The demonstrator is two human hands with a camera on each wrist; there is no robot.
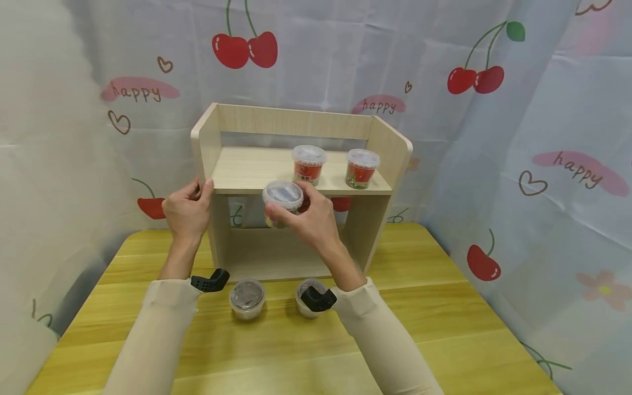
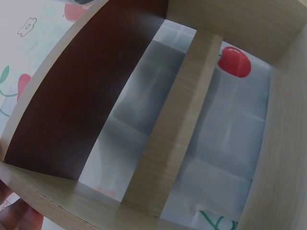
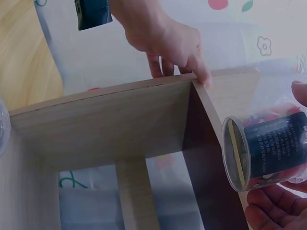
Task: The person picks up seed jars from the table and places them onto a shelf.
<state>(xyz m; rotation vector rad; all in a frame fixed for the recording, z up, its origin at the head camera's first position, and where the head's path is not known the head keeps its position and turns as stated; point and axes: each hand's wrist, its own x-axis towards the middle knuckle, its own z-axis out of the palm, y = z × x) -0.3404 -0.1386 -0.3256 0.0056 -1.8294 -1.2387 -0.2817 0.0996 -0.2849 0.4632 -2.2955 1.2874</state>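
The right hand (image 1: 311, 216) is curled round a clear plastic cup (image 1: 282, 200), thumb on one side and fingers on the other, and holds it in the air just in front of the front edge of the upper board of the wooden shelf (image 1: 296, 170). The cup has a flat translucent lid, a dark printed label round its wall and red contents showing through; in the right wrist view it lies tilted with its base toward the camera (image 3: 266, 153).

The left hand (image 1: 187, 211) grips the left upright of the shelf at the level of the upper board, fingers wrapped over the front edge, thumb against the panel.

On the upper board stand two more lidded cups with red contents: one near the middle (image 1: 309, 163), just behind the held cup, and one toward the right end (image 1: 362, 168). The left half of that board is bare wood. The lower compartment beneath is open at the front and back, with a vertical slat at the rear and the cherry-print curtain (image 1: 444, 137) showing through.

The shelf stands at the far side of the yellow wooden worktop (image 1: 444, 307). Two further lidded cups sit on the worktop in front of the shelf, one left (image 1: 247, 298) and one right (image 1: 308, 296), partly hidden by the right wrist's black mount. The curtain closes in the worktop at the back and both sides.
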